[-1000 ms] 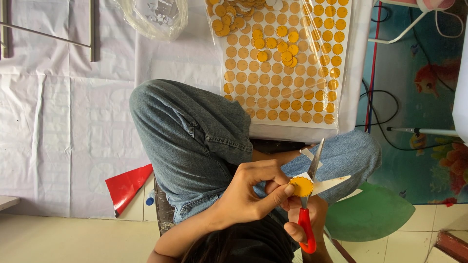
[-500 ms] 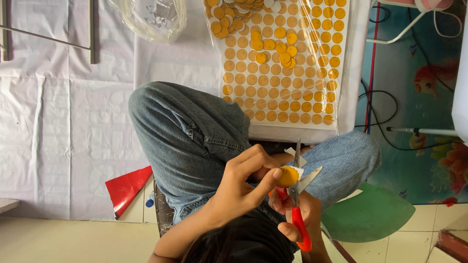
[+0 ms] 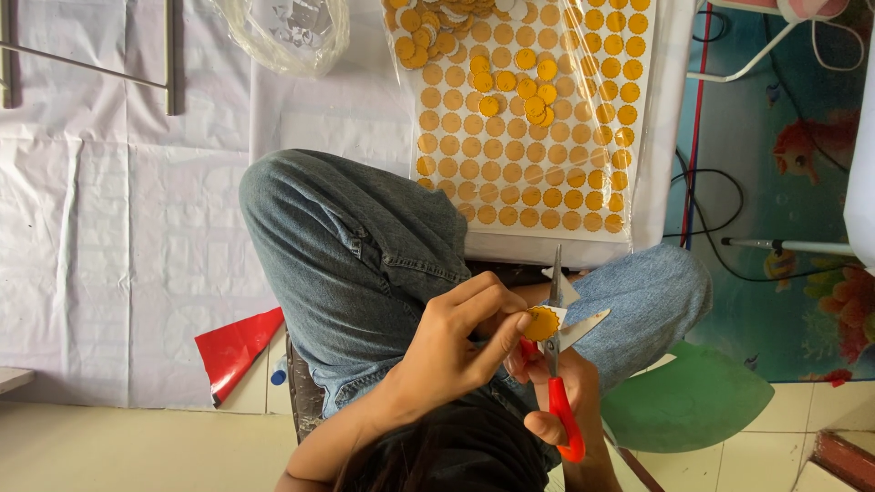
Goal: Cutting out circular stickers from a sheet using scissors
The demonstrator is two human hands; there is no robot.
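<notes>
My left hand [image 3: 460, 339] pinches a small round yellow paper piece [image 3: 542, 323] with white trim still attached. In my right hand [image 3: 565, 392] are red-handled scissors [image 3: 556, 364], blades pointing away from me and cutting at the edge of that piece. Both hands are over my lap, above my knees in blue jeans [image 3: 355, 246]. Beyond my knees lies a white sheet printed with rows of yellow circles [image 3: 547, 173], with several cut yellow circles [image 3: 515, 96] loose on it.
A clear plastic bag [image 3: 292, 32] lies at the far left of the sheet. A red paper piece [image 3: 237, 346] is on the floor at left, a green paper piece [image 3: 693, 401] at right. White covering spreads left; cables and a patterned mat lie right.
The scissors turned from tilted right to pointing nearly straight away, and my left hand rotated the yellow piece against the blades. The white trim has shifted.
</notes>
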